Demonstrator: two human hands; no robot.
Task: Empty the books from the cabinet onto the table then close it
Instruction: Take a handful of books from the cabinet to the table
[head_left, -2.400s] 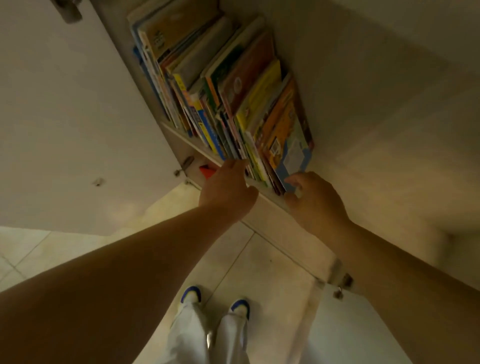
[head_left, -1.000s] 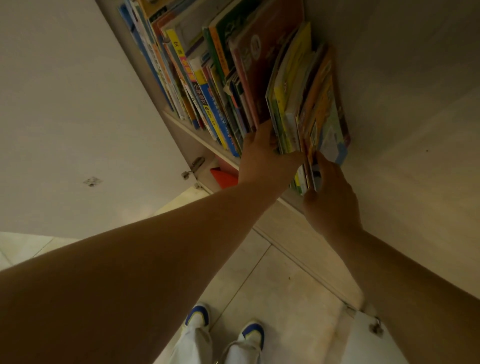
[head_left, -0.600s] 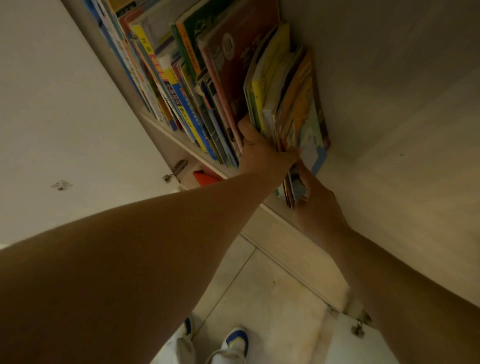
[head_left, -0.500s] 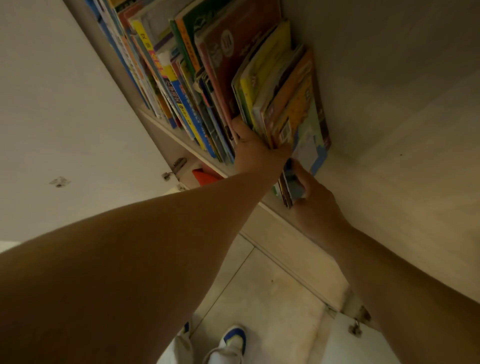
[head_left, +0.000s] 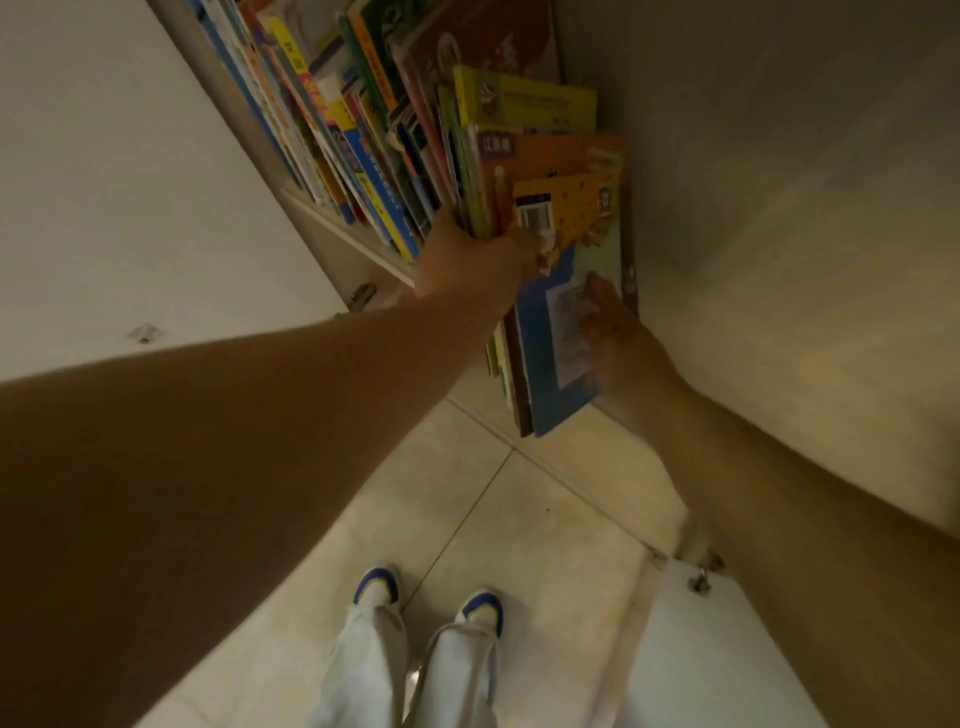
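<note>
A row of colourful books (head_left: 332, 135) stands on the cabinet shelf (head_left: 358, 244). At its right end a bundle of thin books (head_left: 550, 260), yellow, orange and blue, sticks out past the shelf edge and tilts downward. My left hand (head_left: 467, 265) grips the bundle's left side, fingers tucked between it and the remaining books. My right hand (head_left: 618, 338) presses flat against the blue cover on the bundle's right side. The fingertips of both hands are partly hidden by the books.
The open left cabinet door (head_left: 119, 208) hangs at the left and the cabinet's right wall (head_left: 779, 182) is close beside my right arm. A lower door (head_left: 727, 649) with a hinge stands open at the bottom right. Tiled floor (head_left: 519, 519) and my shoes (head_left: 431, 597) are below.
The bundle at the right end has slid further out of the shelf and downward between both hands. My right hand moved from under the books onto the blue cover.
</note>
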